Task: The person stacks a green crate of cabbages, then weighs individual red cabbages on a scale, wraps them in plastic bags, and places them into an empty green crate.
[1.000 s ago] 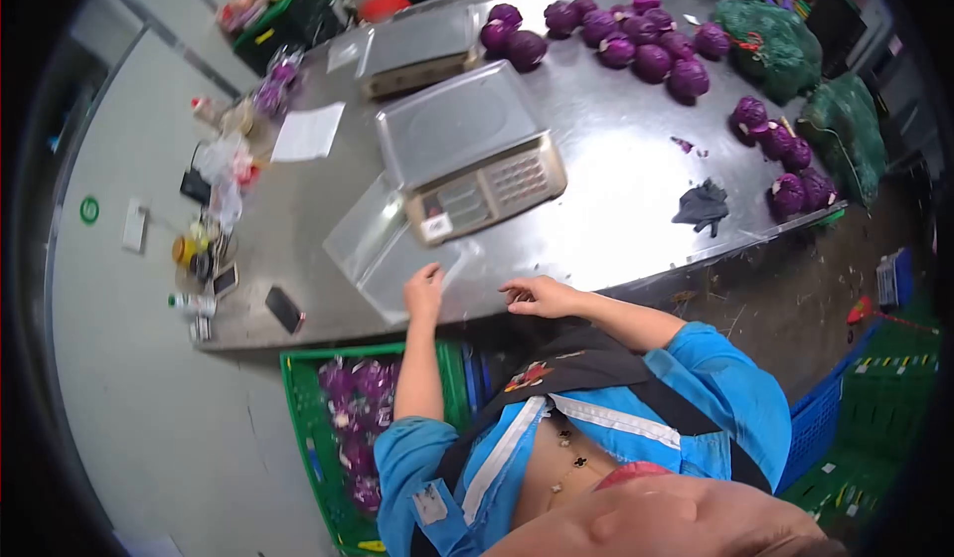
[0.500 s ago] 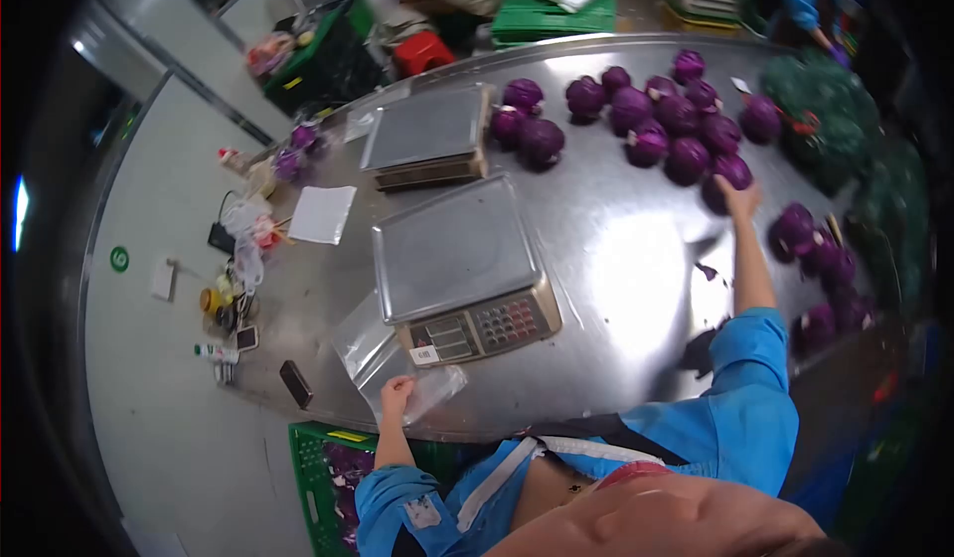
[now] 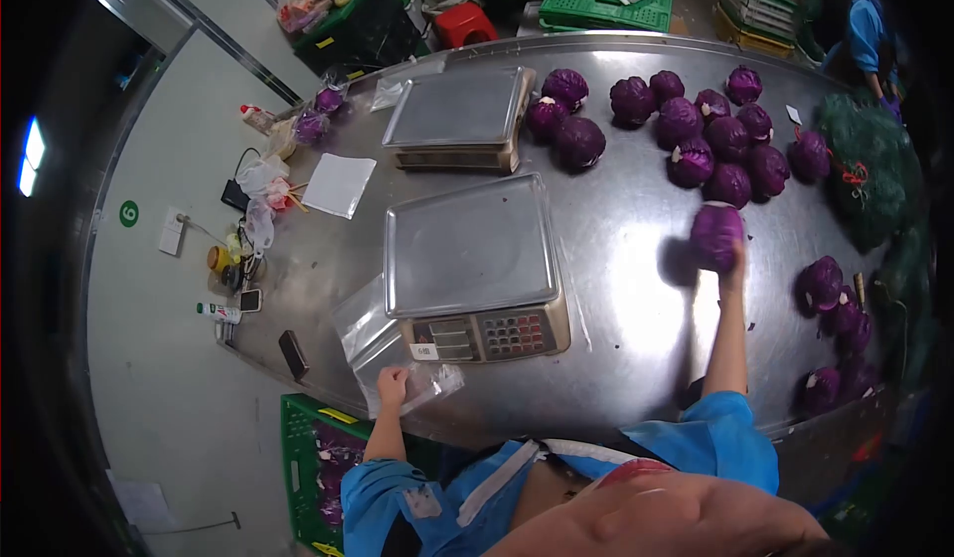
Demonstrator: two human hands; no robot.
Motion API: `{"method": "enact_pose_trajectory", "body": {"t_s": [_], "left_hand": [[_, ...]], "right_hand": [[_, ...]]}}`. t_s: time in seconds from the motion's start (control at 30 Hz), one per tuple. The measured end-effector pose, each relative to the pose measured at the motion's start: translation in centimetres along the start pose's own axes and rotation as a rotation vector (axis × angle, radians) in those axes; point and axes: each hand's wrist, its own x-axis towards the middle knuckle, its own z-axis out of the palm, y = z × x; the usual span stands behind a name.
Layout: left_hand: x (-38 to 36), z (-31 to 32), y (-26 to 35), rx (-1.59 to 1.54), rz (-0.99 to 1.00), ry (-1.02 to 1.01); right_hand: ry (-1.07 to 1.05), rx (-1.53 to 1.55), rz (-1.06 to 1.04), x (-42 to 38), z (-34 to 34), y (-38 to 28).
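A purple cabbage [image 3: 715,236] is gripped from below and the right by my right hand [image 3: 733,271], which holds it over the steel table. Behind it lies a group of several more purple cabbages [image 3: 728,140]. My left hand [image 3: 393,386] is closed on a clear plastic bag [image 3: 429,386] by the table's front edge. The bag lies partly against the front of the nearer weighing scale [image 3: 472,249], whose plate carries only a tiny dark speck. Three cabbages [image 3: 579,144] sit beside the farther scale [image 3: 455,110].
Green net sacks [image 3: 865,164] lie on the right, with more cabbages [image 3: 823,284] before them. White paper [image 3: 338,184], a phone [image 3: 250,301] and a dark box-like object [image 3: 294,354] are on the left. A green crate [image 3: 298,477] holds wrapped cabbages below. Another person's blue sleeve [image 3: 863,35] shows far right.
My right hand has lifted a cabbage away from the group and brought it left and nearer to me. My left hand stays at the plastic bag. The camera view has shifted slightly.
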Motion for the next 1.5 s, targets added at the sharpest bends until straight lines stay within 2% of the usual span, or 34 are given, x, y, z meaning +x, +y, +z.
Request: {"method": "enact_pose_trajectory", "body": {"t_s": [0.03,0.07,0.1,0.17,0.2,0.27,0.3,0.37,0.4,0.47,0.53,0.57,0.6,0.63,0.67,0.73,0.77,0.8,0.83,0.9,0.97,1.0,1.03,1.07,1.1,1.13,1.2,1.23,1.27,1.33,1.37,1.4,1.47,1.5], "left_hand": [[0.2,-0.4,-0.2,0.0,0.008,-0.025],[0.6,-0.7,-0.1,-0.006,0.019,-0.049],[1.1,-1.9,1.1,-0.015,0.032,-0.046],[1.7,-5.7,3.0,0.172,-0.114,0.113],[2.5,-6.3,0.9,0.164,-0.109,0.122],[4.9,-7.9,-3.6,-0.211,-0.1,0.401],[4.7,-9.5,-2.9,-0.213,-0.093,0.414],[1.7,-13.3,3.1,-0.895,-0.138,0.277],[-0.2,-14.3,6.4,-0.934,-0.122,0.243],[-3.9,-14.5,12.1,-0.979,-0.077,0.17],[-7.0,-11.6,15.8,-0.984,0.063,0.071],[-8.3,-10.4,16.8,-0.979,0.173,0.009],[-8.9,-10.4,16.8,-0.986,0.162,0.0],[-9.4,-10.4,17.0,-0.643,0.431,-0.049],[-9.6,-10.5,17.1,-0.288,0.685,-0.096],[-6.4,-12.6,14.0,-0.415,0.295,-0.064],[-6.4,-13.9,15.2,-0.417,0.289,-0.073],[-6.9,-16.4,17.4,-0.216,0.517,0.177],[-7.7,-18.5,19.0,-0.003,0.742,0.428],[-11.7,-17.7,23.2,-0.314,1.145,0.345],[-11.2,-16.5,24.9,-0.072,0.922,-0.021],[-10.6,-15.8,25.3,-0.083,0.907,-0.036],[-9.6,-15.0,25.5,0.08,0.915,-0.392],[-9.0,-14.7,25.3,0.249,0.911,-0.743],[-8.9,-15.1,25.3,-0.104,0.946,-1.045],[-8.7,-14.7,24.3,-0.104,0.948,-1.053],[-8.0,-13.6,22.0,-1.105,0.541,-0.914],[-7.2,-13.3,23.7,-1.816,0.229,-0.946],[-6.3,-12.3,23.3,-1.821,0.239,-0.944],[-5.1,-10.2,21.9,-2.18,-0.301,-1.069],[-5.8,-9.0,22.5,-2.389,-0.25,-1.33],[-5.9,-8.5,22.5,-2.397,-0.238,-1.335],[-6.6,-8.9,23.0,-1.491,0.111,-1.594],[-6.0,-10.3,24.3,-1.211,0.298,-1.611]], "right_hand": [[-0.117,-0.143,0.104,-1.9,5.3,-0.2],[-0.194,-0.198,0.068,-5.1,14.4,-3.0],[-0.259,-0.331,-0.038,-4.9,17.6,-0.8],[-0.438,-0.507,-0.076,-6.5,26.1,-0.3],[-0.479,-0.528,-0.119,-6.7,29.1,1.3],[-0.538,-0.626,-0.063,-7.5,33.6,3.4],[-0.559,-0.772,-0.102,-7.4,34.4,5.1],[-0.538,-1.131,-0.21,-9.9,36.3,5.5],[-0.544,-1.135,-0.213,-12.4,37.1,4.5],[-0.453,-1.17,-0.756,-18.4,38.0,4.0],[-0.896,-0.733,-0.355,-26.4,36.7,6.7],[-1.071,-0.636,-0.07,-30.0,36.6,5.8],[-1.222,-0.523,0.226,-32.7,36.5,4.5],[-1.219,-0.533,0.238,-33.3,35.9,5.2],[-1.041,-0.679,0.092,-33.3,35.1,6.7],[-0.771,-0.85,-0.101,-32.4,33.1,8.6],[-0.684,-0.885,-0.148,-31.4,32.0,8.7],[-0.68,-0.885,-0.144,-31.6,31.4,9.1],[-0.614,-0.781,0.035,-31.9,31.1,9.6],[-0.56,-0.495,0.308,-33.4,33.0,7.0],[-0.531,-0.438,-0.225,-33.9,35.2,2.2],[-0.549,-0.334,-0.478,-33.0,35.9,-0.5],[-0.54,-0.597,-0.862,-32.4,36.7,-4.7],[-0.633,-0.544,-0.985,-31.7,37.8,-7.1],[-0.767,-0.385,-0.738,-30.7,37.4,-7.2],[-0.916,-0.18,-0.154,-30.6,37.0,-8.2],[-1.299,-0.584,0.581,-28.8,34.1,-7.8],[-1.43,-0.671,0.731,-29.4,33.1,-6.2],[-1.558,-0.763,0.885,-30.3,32.1,-4.7],[-1.534,-0.536,0.683,-31.4,31.3,-3.6],[-1.253,-0.242,0.398,-31.8,31.4,-3.0],[-1.023,0.075,0.219,-31.0,31.5,-3.2],[-0.582,0.377,0.616,-27.4,30.4,-3.3],[-0.645,0.042,0.655,-25.6,28.6,-0.5]]}}
